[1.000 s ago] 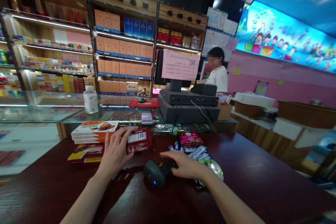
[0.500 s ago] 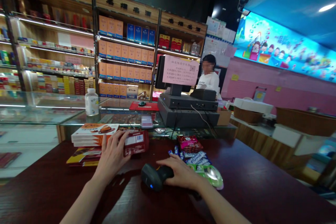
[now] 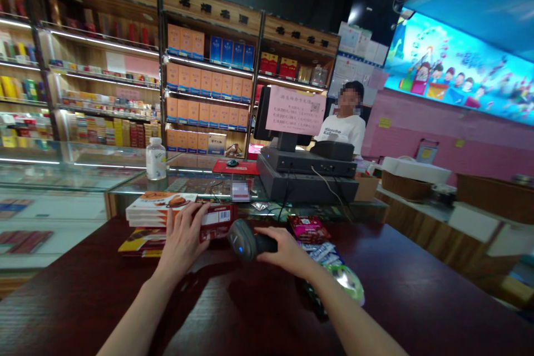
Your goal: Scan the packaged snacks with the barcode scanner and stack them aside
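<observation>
My left hand point(image 3: 183, 240) grips a dark red box point(image 3: 217, 230), fingers over its top and thumb at the front, with a white barcode label facing me. A black barcode scanner point(image 3: 243, 240) is held in my right hand point(image 3: 285, 251), fingers wrapped around its handle. Its head, showing a blue light, is close to the box's right end. Left of the box lies a stack of white and orange boxes point(image 3: 146, 212) on yellow and red packs point(image 3: 141, 242). Beside my right hand are red-pink packets point(image 3: 309, 229), blue-white wrapped bars point(image 3: 323, 253) and a green pack point(image 3: 349, 282), partly behind my forearm.
The dark wooden table point(image 3: 233, 311) meets a glass counter with a register point(image 3: 306, 169), a bottle point(image 3: 156, 160) and a mouse point(image 3: 232, 163) on a red mat. A person point(image 3: 342, 128) in a white top stands behind the register. Stocked shelves point(image 3: 208, 72) line the back wall.
My right hand has raised the scanner off the tabletop and brought it toward the red box. My left hand stays on the box. The view has shifted slightly left.
</observation>
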A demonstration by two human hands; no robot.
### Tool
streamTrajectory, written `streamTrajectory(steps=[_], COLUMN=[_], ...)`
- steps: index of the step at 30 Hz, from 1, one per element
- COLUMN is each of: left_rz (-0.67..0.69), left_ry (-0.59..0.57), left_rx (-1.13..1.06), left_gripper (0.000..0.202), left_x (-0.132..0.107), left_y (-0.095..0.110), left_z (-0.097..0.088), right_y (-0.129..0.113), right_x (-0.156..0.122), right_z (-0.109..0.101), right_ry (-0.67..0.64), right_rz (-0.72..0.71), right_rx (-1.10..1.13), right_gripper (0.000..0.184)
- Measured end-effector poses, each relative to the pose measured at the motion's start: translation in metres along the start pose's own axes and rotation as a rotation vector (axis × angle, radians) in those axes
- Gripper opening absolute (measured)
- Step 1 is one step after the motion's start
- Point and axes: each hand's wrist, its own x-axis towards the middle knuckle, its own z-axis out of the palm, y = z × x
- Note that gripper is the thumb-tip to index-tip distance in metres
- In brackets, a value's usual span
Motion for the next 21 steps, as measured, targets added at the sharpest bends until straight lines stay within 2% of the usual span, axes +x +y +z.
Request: streamTrajectory(steps=[7,21], left_rz=[0.007,0.031], left_ry=[-0.01,-0.006], left_rx=[0.017,0.029], left_gripper=[0.08,0.071], left_x=[0.001,0.0], left_y=[0.001,0.0], left_z=[-0.002,0.002], right_y=[-0.006,-0.002], right_x=[0.003,0.002], right_z=[-0.011,-0.017], right_ry=[-0.038,-0.07], right_rz=[0.012,0.026], right_rx=[0.066,0.046], right_gripper=[0.052,0.054])
